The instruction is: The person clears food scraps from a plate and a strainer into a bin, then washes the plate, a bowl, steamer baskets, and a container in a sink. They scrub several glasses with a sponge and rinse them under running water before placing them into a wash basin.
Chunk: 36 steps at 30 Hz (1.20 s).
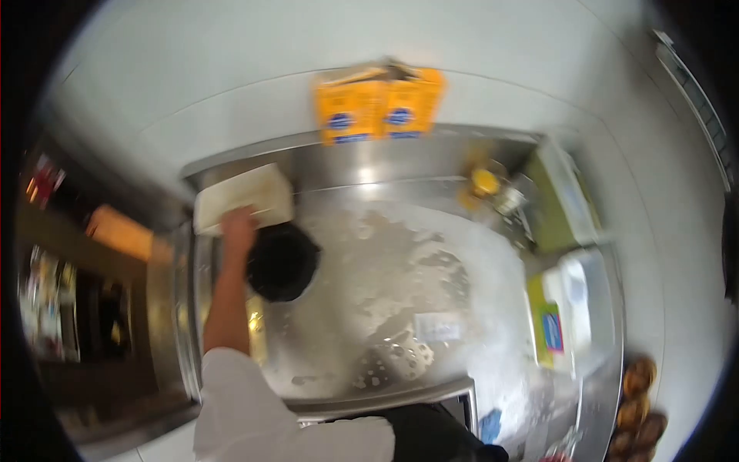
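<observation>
A: Where is the left hand point(240, 219)?
B: At the white tub point(248, 189), in the far left corner of the wet steel counter point(346, 285). The fingertips overlap its near side; blur hides how far they are open, and I cannot tell whether they grip it. The right hand is out of view, so its grip cannot be told.
A: What stands close by?
B: One black vessel point(283, 263), right beside the tub and the wrist, crowding the near side.
A: Count the rest.
B: Two orange boxes point(381, 106) at the back wall, one yellow-topped jar point(485, 182) in the back right area, one pale flat rectangle point(437, 326) on the counter, and two bins along the right: a rear bin point(550, 192) and a front bin point(589, 308).
A: And inside the containers?
B: The front bin shows white and green, with a blue label point(552, 329). The tub's and vessel's contents are unclear.
</observation>
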Available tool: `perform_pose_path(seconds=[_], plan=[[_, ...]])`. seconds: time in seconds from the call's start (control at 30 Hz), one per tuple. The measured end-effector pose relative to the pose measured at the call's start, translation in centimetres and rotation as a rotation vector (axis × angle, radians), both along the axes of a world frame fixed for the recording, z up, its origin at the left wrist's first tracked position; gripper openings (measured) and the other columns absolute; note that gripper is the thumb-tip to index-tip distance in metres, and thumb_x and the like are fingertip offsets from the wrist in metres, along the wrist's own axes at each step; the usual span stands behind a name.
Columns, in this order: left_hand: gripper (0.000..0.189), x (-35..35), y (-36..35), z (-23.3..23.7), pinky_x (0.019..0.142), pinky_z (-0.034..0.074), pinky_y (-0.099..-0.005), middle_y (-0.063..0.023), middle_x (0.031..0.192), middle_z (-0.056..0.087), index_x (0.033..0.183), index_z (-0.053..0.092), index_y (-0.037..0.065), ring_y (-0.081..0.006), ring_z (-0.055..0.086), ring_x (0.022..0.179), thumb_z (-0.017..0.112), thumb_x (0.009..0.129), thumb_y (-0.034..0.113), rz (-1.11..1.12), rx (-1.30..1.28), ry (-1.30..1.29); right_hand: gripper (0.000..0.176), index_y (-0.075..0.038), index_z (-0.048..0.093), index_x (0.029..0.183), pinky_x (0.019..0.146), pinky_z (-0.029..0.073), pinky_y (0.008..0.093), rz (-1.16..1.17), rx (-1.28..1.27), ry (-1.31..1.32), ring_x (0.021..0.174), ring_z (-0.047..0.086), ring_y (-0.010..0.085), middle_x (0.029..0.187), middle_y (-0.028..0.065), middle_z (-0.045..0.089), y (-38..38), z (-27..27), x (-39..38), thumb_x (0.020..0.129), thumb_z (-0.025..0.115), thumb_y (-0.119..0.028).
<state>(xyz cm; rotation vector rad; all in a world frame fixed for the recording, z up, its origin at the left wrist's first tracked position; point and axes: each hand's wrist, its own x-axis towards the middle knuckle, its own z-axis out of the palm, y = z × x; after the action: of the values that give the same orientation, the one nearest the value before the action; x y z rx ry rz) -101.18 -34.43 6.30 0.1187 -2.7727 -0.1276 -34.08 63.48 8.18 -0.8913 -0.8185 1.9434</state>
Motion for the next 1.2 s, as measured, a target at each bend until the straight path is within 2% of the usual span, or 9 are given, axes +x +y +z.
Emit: perform_pose_path(seconds=[0.2, 0.27, 0.4, 0.53, 0.57, 0.73, 0.87, 1.0, 1.2], plan=[[0.07, 0.5, 11.3, 7.7, 0.111, 0.041, -0.0499, -0.0232, 0.143, 0.052, 0.142, 0.052, 0.009, -0.0388, 0.051, 0.133, 0.076, 0.076, 0.007, 0.084, -0.182, 0.076, 0.027, -0.017, 0.063, 0.091, 0.054, 0.052, 0.0254, -0.144, 0.031, -0.048, 0.067, 0.062, 0.0091, 0.08, -0.0041, 0.065, -7.0, 3.4, -1.9, 0.104, 0.06, -0.041], [0.069, -2.6, 17.4, 6.7, 0.112, 0.042, -0.0453, -0.0208, 0.139, 0.056, 0.141, 0.053, 0.005, -0.0351, 0.053, 0.131, 0.073, 0.075, 0.003, -0.377, 0.448, 0.085, 0.028, -0.019, 0.062, 0.089, 0.053, 0.051, 0.0246, -0.291, -0.065, -0.103, 0.066, 0.06, 0.0084, 0.078, -0.0053, 0.063, -8.1, 3.6, -1.4, 0.102, 0.062, -0.043], [0.067, -9.8, 38.8, -2.1, 0.107, 0.046, -0.041, -0.0147, 0.135, 0.059, 0.142, 0.049, 0.002, -0.0259, 0.056, 0.125, 0.08, 0.083, 0.007, -0.621, 1.234, -0.249, 0.026, -0.022, 0.062, 0.091, 0.051, 0.046, 0.0244, -0.155, -0.092, -0.264, 0.067, 0.061, 0.0073, 0.077, -0.0076, 0.062, -9.3, 2.6, 1.3, 0.098, 0.067, -0.045], [0.098, -26.2, 54.8, -20.2, 0.111, 0.042, -0.0427, -0.0212, 0.151, 0.039, 0.151, 0.032, 0.004, -0.035, 0.047, 0.133, 0.091, 0.076, 0.025, -0.706, 1.006, 0.123, 0.016, -0.025, 0.06, 0.094, 0.05, 0.04, 0.0241, -0.257, 0.059, -0.478, 0.072, 0.061, 0.0072, 0.081, -0.0083, 0.061, -15.0, 6.7, 0.0, 0.095, 0.072, -0.035], [0.105, -26.5, 55.6, -17.9, 0.119, 0.032, -0.0466, -0.0229, 0.156, 0.03, 0.155, 0.022, 0.001, -0.0376, 0.035, 0.144, 0.086, 0.081, 0.038, -0.705, 0.748, 0.022, 0.016, -0.022, 0.057, 0.094, 0.051, 0.038, 0.0242, -0.272, 0.075, -0.525, 0.069, 0.058, 0.0089, 0.078, -0.0066, 0.058, -16.3, 8.1, 0.2, 0.095, 0.071, -0.03], [0.043, -27.9, 61.4, -12.6, 0.086, 0.057, -0.0417, -0.01, 0.113, 0.073, 0.121, 0.07, 0.0, -0.0275, 0.069, 0.097, 0.085, 0.084, 0.015, -0.763, 1.155, -0.145, 0.026, -0.007, 0.063, 0.083, 0.063, 0.047, 0.0269, -0.117, 0.403, -1.038, 0.071, 0.059, 0.0105, 0.079, 0.0032, 0.068, -23.3, 15.5, 1.5, 0.094, 0.074, -0.028], [0.044, -28.4, 61.4, -12.2, 0.088, 0.057, -0.0421, -0.0175, 0.109, 0.074, 0.111, 0.071, -0.007, -0.031, 0.071, 0.095, 0.089, 0.081, 0.021, -0.775, 0.846, -0.003, 0.025, -0.006, 0.062, 0.079, 0.066, 0.047, 0.0293, -0.153, 0.254, -1.162, 0.075, 0.057, 0.0089, 0.08, 0.0006, 0.066, -24.9, 14.2, 5.2, 0.088, 0.082, -0.018], [0.049, -26.5, 58.7, -11.8, 0.1, 0.053, -0.0426, -0.0181, 0.125, 0.07, 0.131, 0.062, -0.005, -0.0295, 0.068, 0.112, 0.075, 0.085, 0.009, -0.827, 0.753, 0.016, 0.028, -0.006, 0.063, 0.079, 0.067, 0.049, 0.0342, -0.132, 0.364, -1.405, 0.073, 0.06, 0.0158, 0.075, 0.0047, 0.066, -20.3, 8.4, 8.9, 0.086, 0.083, -0.025], [0.057, -7.4, 58.1, -2.6, 0.103, 0.051, -0.0434, -0.0188, 0.13, 0.067, 0.137, 0.054, -0.002, -0.0302, 0.065, 0.117, 0.072, 0.084, 0.007, -0.916, 0.794, 0.088, 0.023, -0.01, 0.072, 0.089, 0.074, 0.053, 0.0419, 0.111, 0.355, -1.75, 0.08, 0.069, 0.0293, 0.085, 0.0103, 0.073, -10.2, -4.6, 21.3, 0.085, 0.079, -0.033]])
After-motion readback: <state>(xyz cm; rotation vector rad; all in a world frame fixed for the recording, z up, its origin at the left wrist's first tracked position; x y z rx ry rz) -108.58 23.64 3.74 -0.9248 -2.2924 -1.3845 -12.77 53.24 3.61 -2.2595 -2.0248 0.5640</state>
